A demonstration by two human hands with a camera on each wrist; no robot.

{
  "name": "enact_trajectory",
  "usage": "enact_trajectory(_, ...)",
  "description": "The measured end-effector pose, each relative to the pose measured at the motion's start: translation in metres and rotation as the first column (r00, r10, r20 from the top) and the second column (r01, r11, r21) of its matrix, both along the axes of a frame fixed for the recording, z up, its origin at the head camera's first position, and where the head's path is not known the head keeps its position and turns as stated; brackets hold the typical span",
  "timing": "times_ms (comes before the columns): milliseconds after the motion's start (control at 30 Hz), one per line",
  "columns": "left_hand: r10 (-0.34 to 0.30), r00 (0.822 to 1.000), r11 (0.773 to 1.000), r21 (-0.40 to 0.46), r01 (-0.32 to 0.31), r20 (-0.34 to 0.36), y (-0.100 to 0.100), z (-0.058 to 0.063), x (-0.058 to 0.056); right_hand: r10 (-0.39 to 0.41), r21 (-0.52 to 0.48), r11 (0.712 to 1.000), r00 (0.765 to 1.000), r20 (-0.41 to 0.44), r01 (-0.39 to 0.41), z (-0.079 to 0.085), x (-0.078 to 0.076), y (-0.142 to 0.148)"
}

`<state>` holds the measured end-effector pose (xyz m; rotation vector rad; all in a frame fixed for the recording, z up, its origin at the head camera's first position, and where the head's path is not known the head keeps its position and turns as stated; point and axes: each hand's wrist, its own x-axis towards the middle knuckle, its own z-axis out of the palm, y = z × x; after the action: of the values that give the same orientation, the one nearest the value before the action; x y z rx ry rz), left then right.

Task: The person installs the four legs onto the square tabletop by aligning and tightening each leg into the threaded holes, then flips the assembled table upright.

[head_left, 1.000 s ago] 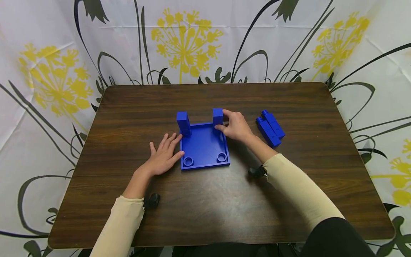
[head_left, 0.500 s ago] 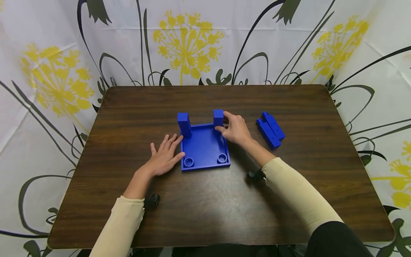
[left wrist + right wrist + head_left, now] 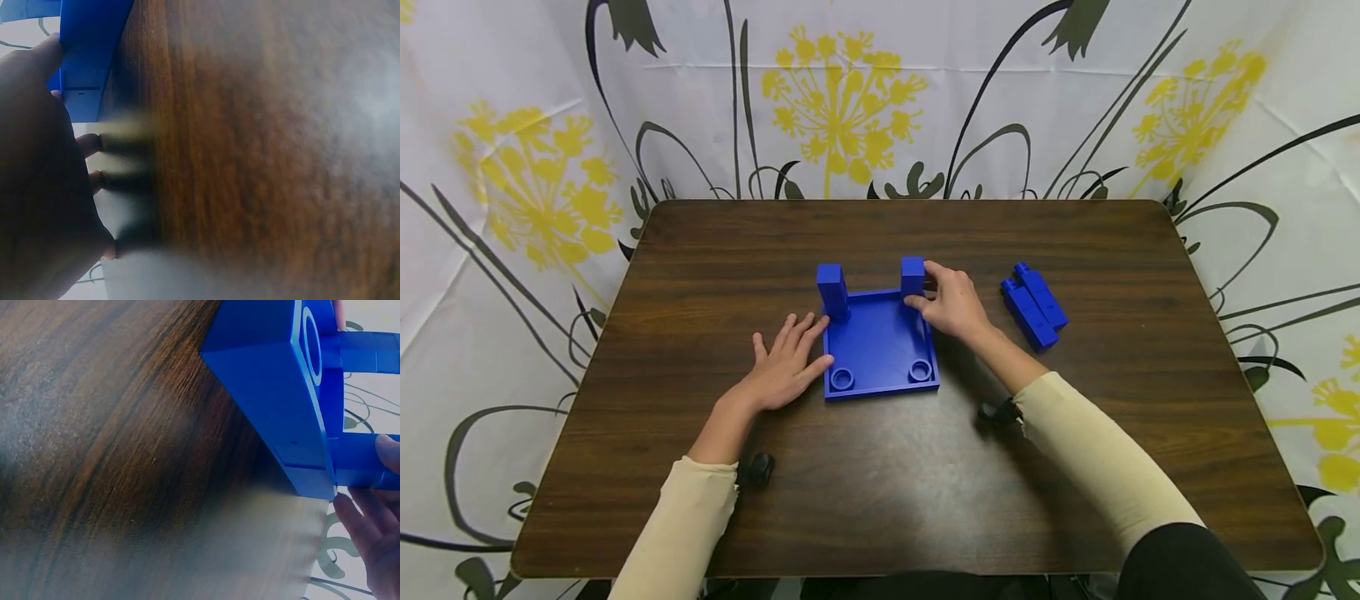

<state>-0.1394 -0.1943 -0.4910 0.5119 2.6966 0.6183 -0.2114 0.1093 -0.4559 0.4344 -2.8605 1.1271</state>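
A blue square panel with a raised rim (image 3: pixel 877 346) lies on the table, and two blue square legs stand up from its far corners. My right hand (image 3: pixel 955 304) grips the far-right leg (image 3: pixel 912 273), thumb on its near side and fingers behind. In the right wrist view that leg (image 3: pixel 359 459) rises at the panel's corner between thumb and fingers. With fingers spread, my left hand (image 3: pixel 778 371) touches the panel's left side. The far-left leg (image 3: pixel 832 290) stands untouched. Round sockets show at the near corners, left (image 3: pixel 842 379) and right (image 3: pixel 920 371).
Two more blue legs (image 3: pixel 1034 305) with round pegs lie side by side to the right of my right hand. The brown wooden table (image 3: pixel 715 242) has rounded corners. Behind it hangs a flower-patterned curtain (image 3: pixel 850 100).
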Motion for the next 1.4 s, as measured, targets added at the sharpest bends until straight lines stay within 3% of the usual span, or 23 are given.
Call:
enact_trajectory(300,0.000,1.000,1.000,0.025,0.000,-0.001,-0.001,0.000,-0.001,0.030,0.074,0.997,0.998,0.052,-0.034,0.009,0.001,0.000)
enact_trajectory(500,-0.007,1.000,1.000,0.018,0.007,0.006,0.000,-0.002,-0.002,-0.008,0.117,0.993,0.993,0.117,-0.006,0.016,0.013,0.016)
enact_trajectory(600,-0.011,1.000,1.000,0.018,0.011,0.009,0.000,-0.004,-0.003,-0.087,0.208,0.975,0.994,0.066,0.072,0.018,0.025,0.034)
enact_trajectory(733,-0.007,1.000,1.000,0.002,0.007,0.021,-0.001,-0.005,-0.003,-0.197,0.357,0.913,0.980,-0.035,0.196,0.019,0.040,0.062)
enact_trajectory(900,0.002,1.000,1.000,0.006,-0.002,0.029,-0.003,-0.005,-0.003,-0.267,0.412,0.872,0.962,-0.052,0.264,0.012,0.053,0.094)
enact_trajectory(1100,0.002,1.000,1.000,0.006,-0.002,0.011,-0.001,-0.001,-0.001,-0.287,0.444,0.852,0.957,-0.046,0.277,0.000,0.061,0.111)
enact_trajectory(1400,-0.005,1.000,1.000,-0.012,0.005,0.008,0.001,0.004,0.000,-0.293,0.436,0.850,0.953,-0.076,0.296,-0.010,0.064,0.114)
